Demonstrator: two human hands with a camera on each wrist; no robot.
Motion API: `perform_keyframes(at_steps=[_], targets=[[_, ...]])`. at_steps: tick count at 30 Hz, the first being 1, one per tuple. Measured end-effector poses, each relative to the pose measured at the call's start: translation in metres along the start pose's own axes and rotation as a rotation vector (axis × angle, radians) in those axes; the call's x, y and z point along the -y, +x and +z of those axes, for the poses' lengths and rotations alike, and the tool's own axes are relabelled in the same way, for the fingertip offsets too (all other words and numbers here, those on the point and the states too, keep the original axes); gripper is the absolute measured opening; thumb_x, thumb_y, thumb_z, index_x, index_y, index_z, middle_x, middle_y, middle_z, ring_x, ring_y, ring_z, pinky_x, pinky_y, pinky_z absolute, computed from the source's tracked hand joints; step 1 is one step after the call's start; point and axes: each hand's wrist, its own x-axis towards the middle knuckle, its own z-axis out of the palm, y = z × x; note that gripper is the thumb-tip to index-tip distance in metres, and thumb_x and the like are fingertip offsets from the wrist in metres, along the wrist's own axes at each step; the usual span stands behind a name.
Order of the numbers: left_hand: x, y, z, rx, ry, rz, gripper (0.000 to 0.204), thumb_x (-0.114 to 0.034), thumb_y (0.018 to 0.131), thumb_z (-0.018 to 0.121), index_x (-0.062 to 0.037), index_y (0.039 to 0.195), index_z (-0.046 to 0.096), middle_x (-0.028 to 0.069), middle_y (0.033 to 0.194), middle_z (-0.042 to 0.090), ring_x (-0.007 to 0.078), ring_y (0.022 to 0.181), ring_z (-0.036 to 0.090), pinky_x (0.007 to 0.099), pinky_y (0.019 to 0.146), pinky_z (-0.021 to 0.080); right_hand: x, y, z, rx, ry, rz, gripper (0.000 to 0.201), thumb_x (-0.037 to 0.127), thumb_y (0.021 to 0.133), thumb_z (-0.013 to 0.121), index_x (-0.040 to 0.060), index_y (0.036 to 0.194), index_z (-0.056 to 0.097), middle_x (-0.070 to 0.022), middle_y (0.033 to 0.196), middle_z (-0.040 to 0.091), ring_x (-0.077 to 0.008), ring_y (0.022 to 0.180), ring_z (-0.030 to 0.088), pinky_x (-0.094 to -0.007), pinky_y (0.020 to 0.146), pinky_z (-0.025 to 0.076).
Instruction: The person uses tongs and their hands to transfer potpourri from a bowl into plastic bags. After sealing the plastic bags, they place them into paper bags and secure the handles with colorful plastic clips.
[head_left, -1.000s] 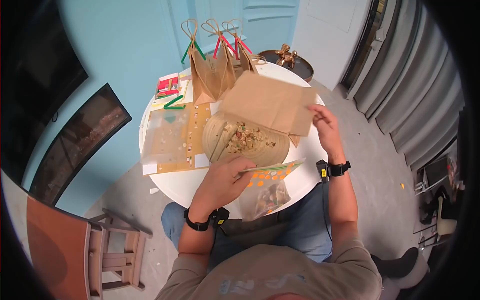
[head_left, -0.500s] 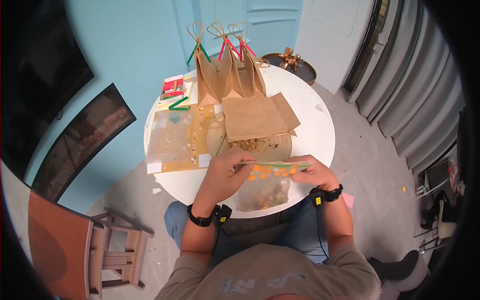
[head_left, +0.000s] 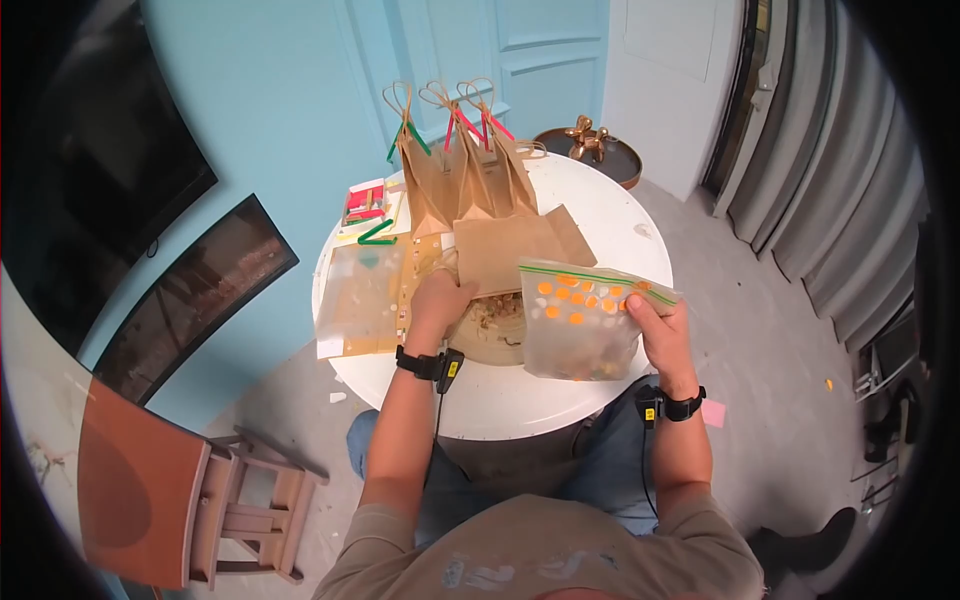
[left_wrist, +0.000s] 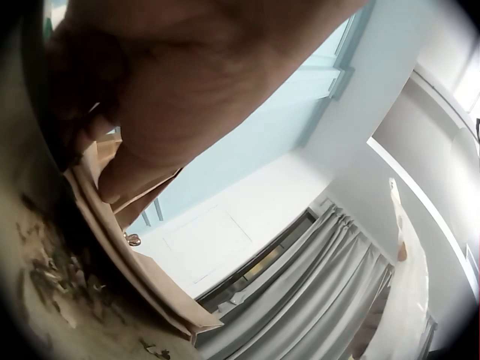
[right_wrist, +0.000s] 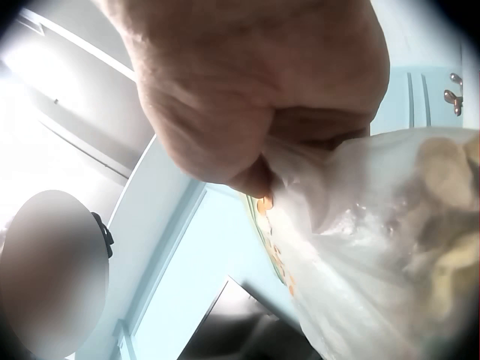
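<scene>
Zip bag [head_left: 585, 320], soft & light w/ loose bits: right hand [head_left: 662, 330] pinches its top corner. Left hand [head_left: 437, 300] grips flat paper bag [head_left: 500, 250] edge on counter [head_left: 600, 215].

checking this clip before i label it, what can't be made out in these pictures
- Head view: left hand covers part of the round tray; its fingertips hide under the flat paper bag.
- Left wrist view: the palm fills the frame; the tray's dried bits are blurred.
- Right wrist view: right hand blocks the zip bag seal; contents blurred.
- Head view: zip bag contents too small to identify.
</scene>
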Motion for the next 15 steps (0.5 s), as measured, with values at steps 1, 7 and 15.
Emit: perform_keyframes(at_steps=[1,7,15], targets=[[-0.002,0.002,0.002,-0.009,0.000,0.003,0.044,-0.040,0.091,0.083,0.0042,0.093,0.082,0.0287,0.091,0.080,0.0434,0.092,0.081,0.0511,0.085,0.062,0.002,-0.001,-0.003,-0.003,0.000,0.002,0.033,0.023,0.115,0.074,-0.0044,0.133,0.079,-0.0011,0.115,0.080,-0.0096,0.104,0.067,-0.0300,0.093,0.055],[0.006,0.026,0.021,-0.114,-0.075,0.095,0.031,-0.027,0.092,0.080,0.0036,0.096,0.082,0.0296,0.090,0.079,0.0447,0.091,0.080,0.0508,0.085,0.062,0.006,-0.006,-0.025,0.061,-0.032,-0.005,0.030,0.023,0.114,0.074,-0.0030,0.128,0.080,-0.0015,0.114,0.081,-0.0096,0.105,0.068,-0.0308,0.093,0.056],[-0.070,0.026,-0.012,-0.332,-0.192,0.539,0.020,-0.017,0.104,0.064,0.0026,0.099,0.061,0.0323,0.090,0.073,0.0546,0.089,0.073,0.0624,0.079,0.054,0.013,-0.010,-0.049,-0.154,-0.047,-0.073,0.031,0.027,0.115,0.073,-0.0026,0.117,0.082,0.0006,0.103,0.079,-0.0087,0.095,0.066,-0.0292,0.085,0.054]])
